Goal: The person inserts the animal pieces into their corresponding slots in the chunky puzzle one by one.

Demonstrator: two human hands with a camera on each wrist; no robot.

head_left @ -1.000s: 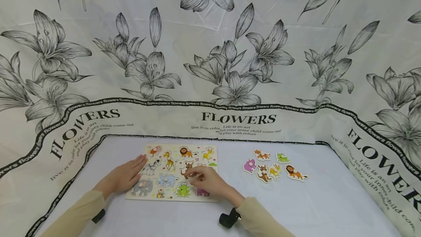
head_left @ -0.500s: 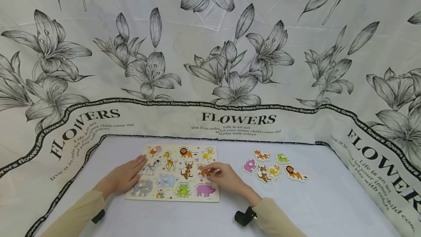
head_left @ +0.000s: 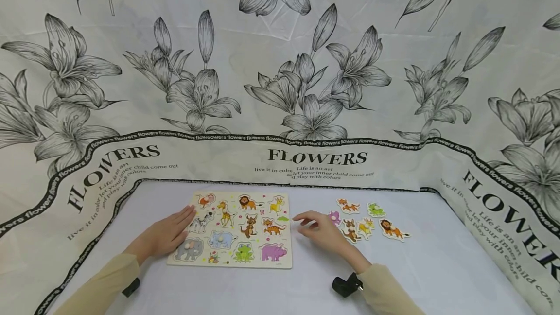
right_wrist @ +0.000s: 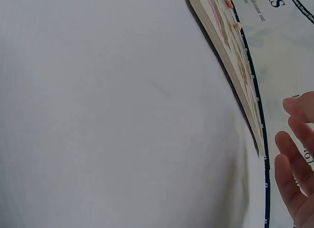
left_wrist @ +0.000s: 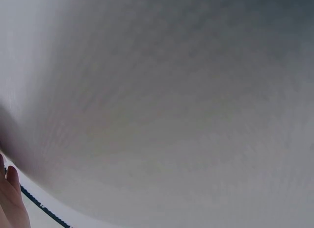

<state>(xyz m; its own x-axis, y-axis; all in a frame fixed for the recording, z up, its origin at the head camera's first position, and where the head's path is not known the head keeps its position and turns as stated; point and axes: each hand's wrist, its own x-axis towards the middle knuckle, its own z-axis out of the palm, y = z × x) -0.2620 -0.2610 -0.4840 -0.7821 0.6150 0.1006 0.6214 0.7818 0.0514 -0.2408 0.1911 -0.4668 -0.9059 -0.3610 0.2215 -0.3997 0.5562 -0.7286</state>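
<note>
A wooden animal puzzle board [head_left: 262, 265] lies on the white cloth. My left hand [head_left: 164, 232] rests with straight fingers on its left edge; in the left wrist view only part of that hand [left_wrist: 12, 203] shows in the corner. The elephant [head_left: 192, 252] and the blue animal [head_left: 220, 240] on the board carry knobs. My right hand [head_left: 323, 232] is over the cloth between the board and the loose pieces, fingers bent loosely around nothing. It partly covers the purple hippo piece [head_left: 335, 216]. Beside it lie the kangaroo [head_left: 351, 231] and yellow goat [head_left: 365, 227] pieces.
Farther right are the tiger piece [head_left: 347, 205], the frog piece [head_left: 375, 209] and the lion piece [head_left: 393, 230]. A flower-printed cloth [head_left: 315, 159] rises behind and along both sides of the table. Each wrist wears a black camera, such as the right one [head_left: 345, 286].
My right hand has moved right, off the kangaroo and tiger pictures on the board, towards the loose pieces, uncovering the tiger and hippo pictures. My left hand stays in place.
</note>
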